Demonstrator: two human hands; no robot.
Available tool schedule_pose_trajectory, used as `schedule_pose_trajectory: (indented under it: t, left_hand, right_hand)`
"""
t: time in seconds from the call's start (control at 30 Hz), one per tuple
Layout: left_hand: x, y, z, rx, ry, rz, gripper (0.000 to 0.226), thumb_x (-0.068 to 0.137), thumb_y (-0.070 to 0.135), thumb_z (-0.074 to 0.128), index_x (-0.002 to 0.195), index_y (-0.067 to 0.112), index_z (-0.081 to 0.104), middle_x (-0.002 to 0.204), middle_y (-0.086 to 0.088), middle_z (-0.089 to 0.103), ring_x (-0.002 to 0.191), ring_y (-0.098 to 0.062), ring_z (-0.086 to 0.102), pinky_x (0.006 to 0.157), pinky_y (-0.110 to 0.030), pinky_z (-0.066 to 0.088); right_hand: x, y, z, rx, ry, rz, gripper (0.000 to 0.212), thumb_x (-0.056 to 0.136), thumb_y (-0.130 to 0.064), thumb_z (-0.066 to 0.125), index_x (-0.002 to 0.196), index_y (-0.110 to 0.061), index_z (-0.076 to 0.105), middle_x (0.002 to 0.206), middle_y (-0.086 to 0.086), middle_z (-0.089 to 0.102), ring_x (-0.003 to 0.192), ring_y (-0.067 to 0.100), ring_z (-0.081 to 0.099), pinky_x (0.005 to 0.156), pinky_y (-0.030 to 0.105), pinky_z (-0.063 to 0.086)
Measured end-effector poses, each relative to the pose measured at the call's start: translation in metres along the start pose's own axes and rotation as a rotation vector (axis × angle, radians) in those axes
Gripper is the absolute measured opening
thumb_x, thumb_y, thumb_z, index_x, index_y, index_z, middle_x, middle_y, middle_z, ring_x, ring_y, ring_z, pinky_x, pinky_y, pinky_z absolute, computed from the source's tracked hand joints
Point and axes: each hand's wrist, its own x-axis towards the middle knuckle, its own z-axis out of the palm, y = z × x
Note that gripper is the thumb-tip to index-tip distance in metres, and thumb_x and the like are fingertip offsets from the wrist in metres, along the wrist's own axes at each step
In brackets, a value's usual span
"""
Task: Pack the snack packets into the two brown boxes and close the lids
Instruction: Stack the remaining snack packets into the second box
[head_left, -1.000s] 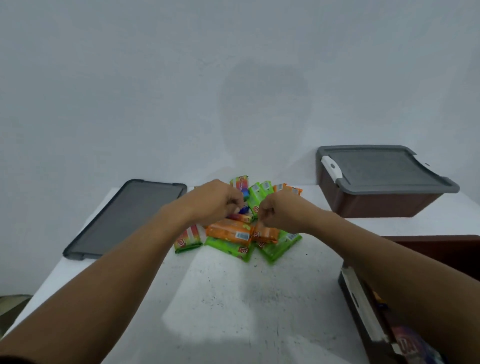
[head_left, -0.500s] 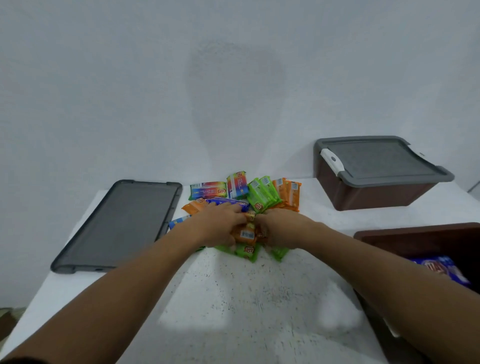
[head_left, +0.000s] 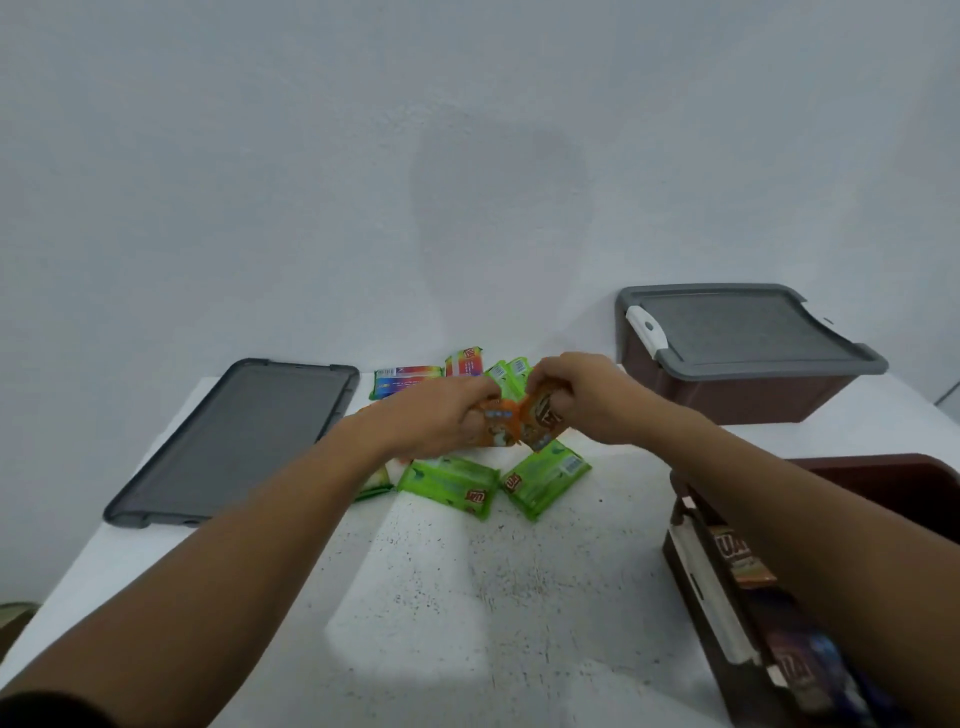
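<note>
We saw two bare forearms, uncovered to the wrists | left hand (head_left: 441, 415) and right hand (head_left: 582, 395) wore no gloves, rings or watch | a dark sleeve edge (head_left: 47, 709) showed at the left upper arm.

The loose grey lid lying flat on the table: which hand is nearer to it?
Left. The left hand is just right of the grey lid, holding orange packets; the right hand is farther right, past the left.
</note>
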Motion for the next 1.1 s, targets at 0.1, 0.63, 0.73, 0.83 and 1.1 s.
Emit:
schedule_pose_trajectory:
  t: [0.1,0.63,0.73,0.83,1.1]
  left_hand:
    - [0.000,0.020,-0.007,-0.024,0.078,-0.020,0.030,0.100,0.022,0.042,0.128,0.026,0.053,0.107,0.001,0.061,0.092,-0.017,0.056,0.076,-0.035,0.046]
    - [0.024,0.200,0.020,-0.315,0.135,0.018,0.015,0.102,0.034,0.057,0.111,0.029,0.068,0.067,0.005,0.057,0.059,-0.005,0.051,0.060,-0.022,0.042]
    - [0.032,0.231,0.032,-0.311,0.060,0.036,0.016,0.102,0.041,0.056,0.112,0.034,0.066,0.077,-0.002,0.065,0.067,-0.013,0.060,0.064,-0.029,0.049]
    - [0.040,0.253,0.045,-0.344,-0.060,0.016,0.016,0.101,0.046,0.056,0.113,0.038,0.065,0.081,0.004,0.068,0.072,-0.017,0.064,0.067,-0.035,0.052]
    - [0.059,0.291,0.088,-0.172,-0.394,0.001,0.018,0.100,0.036,0.063,0.117,0.030,0.061,0.080,0.012,0.061,0.068,0.000,0.055,0.064,-0.023,0.041]
  right_hand:
    - [-0.020,0.001,-0.030,0.167,0.067,0.038,0.025,0.086,-0.002,0.056,0.099,-0.019,0.070,0.087,0.008,0.067,0.062,0.005,0.056,0.048,0.014,0.043]
    - [-0.165,0.140,-0.127,0.685,0.002,0.185,0.030,0.084,0.007,0.068,0.067,-0.018,0.062,0.095,0.035,0.063,0.074,0.027,0.067,0.069,0.043,0.051]
    - [-0.183,0.166,-0.132,0.733,-0.063,0.183,0.034,0.082,0.005,0.066,0.061,-0.021,0.061,0.088,0.026,0.063,0.072,0.025,0.064,0.063,0.033,0.052]
    - [-0.199,0.190,-0.135,0.703,-0.167,0.192,0.025,0.084,0.005,0.065,0.069,-0.013,0.059,0.081,0.017,0.063,0.070,0.022,0.065,0.058,0.027,0.051]
    - [-0.218,0.230,-0.117,0.519,-0.460,0.136,0.016,0.082,-0.001,0.068,0.073,-0.014,0.062,0.074,0.002,0.067,0.070,0.010,0.065,0.067,0.029,0.051]
